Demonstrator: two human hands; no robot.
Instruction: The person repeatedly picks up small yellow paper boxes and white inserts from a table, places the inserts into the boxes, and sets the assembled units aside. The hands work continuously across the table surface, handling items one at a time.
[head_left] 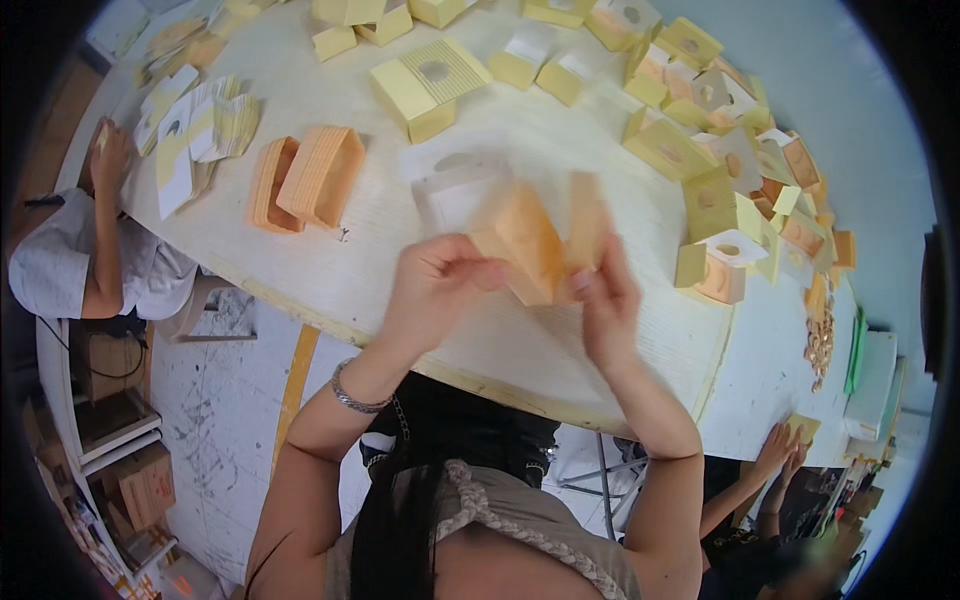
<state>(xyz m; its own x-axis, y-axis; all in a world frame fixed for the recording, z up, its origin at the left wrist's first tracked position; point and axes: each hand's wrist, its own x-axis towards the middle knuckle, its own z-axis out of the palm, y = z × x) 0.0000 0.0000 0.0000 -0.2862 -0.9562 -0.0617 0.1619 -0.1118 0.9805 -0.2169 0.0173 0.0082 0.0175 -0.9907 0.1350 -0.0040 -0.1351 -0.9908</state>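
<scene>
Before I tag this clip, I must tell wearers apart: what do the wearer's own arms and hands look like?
The left hand and right hand are ungloved. A silvery chain-like bracelet circles the left wrist; the right wrist shows none. No sleeve covers either forearm. Rings are too blurred to rule out.

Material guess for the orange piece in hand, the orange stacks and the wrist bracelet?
Orange piece: probably thin card, matte; flat angled panels, though motion blur leaves it open.
Orange stacks: likely paperboard, matte; many thin layered edges show.
Bracelet: looks like metal, shiny; silvery with bright highlights, but coated plastic is possible.
</scene>
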